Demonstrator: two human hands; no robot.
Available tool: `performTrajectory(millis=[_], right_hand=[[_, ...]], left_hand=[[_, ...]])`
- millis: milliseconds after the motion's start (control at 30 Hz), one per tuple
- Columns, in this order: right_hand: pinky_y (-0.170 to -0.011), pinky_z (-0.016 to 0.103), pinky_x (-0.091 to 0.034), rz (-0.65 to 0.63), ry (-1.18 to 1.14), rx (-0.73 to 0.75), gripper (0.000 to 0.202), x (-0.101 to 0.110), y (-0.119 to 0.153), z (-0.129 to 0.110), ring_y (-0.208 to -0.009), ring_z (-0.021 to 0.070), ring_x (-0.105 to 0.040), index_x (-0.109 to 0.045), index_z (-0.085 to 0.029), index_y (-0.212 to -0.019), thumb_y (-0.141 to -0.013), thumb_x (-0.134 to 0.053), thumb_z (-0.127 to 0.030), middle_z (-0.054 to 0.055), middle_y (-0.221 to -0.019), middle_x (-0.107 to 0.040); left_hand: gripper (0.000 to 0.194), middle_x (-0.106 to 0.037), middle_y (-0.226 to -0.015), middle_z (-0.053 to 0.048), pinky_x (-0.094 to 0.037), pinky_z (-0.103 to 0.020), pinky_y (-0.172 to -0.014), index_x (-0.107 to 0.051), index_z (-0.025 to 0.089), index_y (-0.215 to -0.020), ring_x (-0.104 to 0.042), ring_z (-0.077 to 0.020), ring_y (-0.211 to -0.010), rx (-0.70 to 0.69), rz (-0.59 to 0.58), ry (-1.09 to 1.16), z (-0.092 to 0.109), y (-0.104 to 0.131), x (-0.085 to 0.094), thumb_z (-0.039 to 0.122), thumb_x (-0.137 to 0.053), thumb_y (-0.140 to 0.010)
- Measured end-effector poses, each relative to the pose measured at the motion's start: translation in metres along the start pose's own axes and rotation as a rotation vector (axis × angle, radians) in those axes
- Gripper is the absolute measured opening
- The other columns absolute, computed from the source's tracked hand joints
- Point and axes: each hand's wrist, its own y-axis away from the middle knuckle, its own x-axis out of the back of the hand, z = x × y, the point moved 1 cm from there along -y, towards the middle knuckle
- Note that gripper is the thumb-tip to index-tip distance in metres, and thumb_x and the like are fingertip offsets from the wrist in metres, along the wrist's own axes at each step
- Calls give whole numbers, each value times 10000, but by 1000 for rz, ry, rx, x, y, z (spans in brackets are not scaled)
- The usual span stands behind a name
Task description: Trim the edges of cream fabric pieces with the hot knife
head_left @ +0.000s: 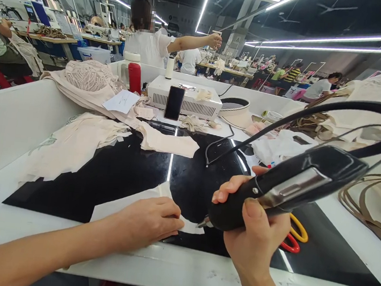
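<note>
Gripping tool [288, 186] in right hand [256, 233], closed around it, with tip at end of cloth [121, 204]. Holding cloth down on black board [111, 170] under left hand [147, 223], curled nearly closed; can't tell if pinching. Showing beside right hand: scissors [290, 250].

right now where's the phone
In the head view, the phone stands upright slightly left of centre, just in front of the white vented box, by the far edge of the black board.

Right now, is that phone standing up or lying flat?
Standing up: the phone shows its tall dark face before the white vented box.
</note>
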Motion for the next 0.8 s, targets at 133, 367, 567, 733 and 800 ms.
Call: performTrajectory(millis=[133,367,567,733,800], right_hand=[[-562,299,-543,14,-24,-15,417,-9,-3,3,-581,135,-615,-613,-268,-1169,-823,-807,-397,-37,-787,-657],[-599,313,-541,-32,-42,-43,441,-16,0,13,-611,138,-622,-611,-281,-1195,-830,-817,-419,-36,-816,-653],[-610,316,-551,-38,-36,-39,393,-15,0,16,-615,136,-631,-618,-275,-1192,-859,-800,-376,-38,-817,-674],[-599,302,-549,-36,-46,-35,352,-18,-1,17,-606,127,-628,-624,-270,-1181,-876,-781,-348,-38,-819,-679],[-601,299,-546,-29,-70,-26,378,-19,-2,17,-608,126,-629,-620,-269,-1189,-865,-790,-365,-38,-819,-676]], left_hand=[[137,-676,-1053,-72,-543,-297,-810,-656,185,-1148,-658,-188,-933,-13,2,-20,1,0,1,190,-546,-1066],[148,-674,-1076,-79,-557,-294,-836,-656,183,-1166,-670,-194,-940,-14,-9,-39,-1,0,-2,208,-556,-1060],[172,-656,-1059,-86,-560,-306,-822,-681,192,-1081,-643,-201,-897,-3,-19,-93,0,0,1,181,-511,-1059],[160,-640,-1061,-83,-549,-305,-818,-686,218,-1127,-613,-201,-883,22,-12,-96,0,1,2,186,-556,-1039],[154,-636,-1061,-81,-542,-299,-822,-689,221,-1123,-608,-199,-890,27,-18,-93,1,1,2,188,-565,-1037]])
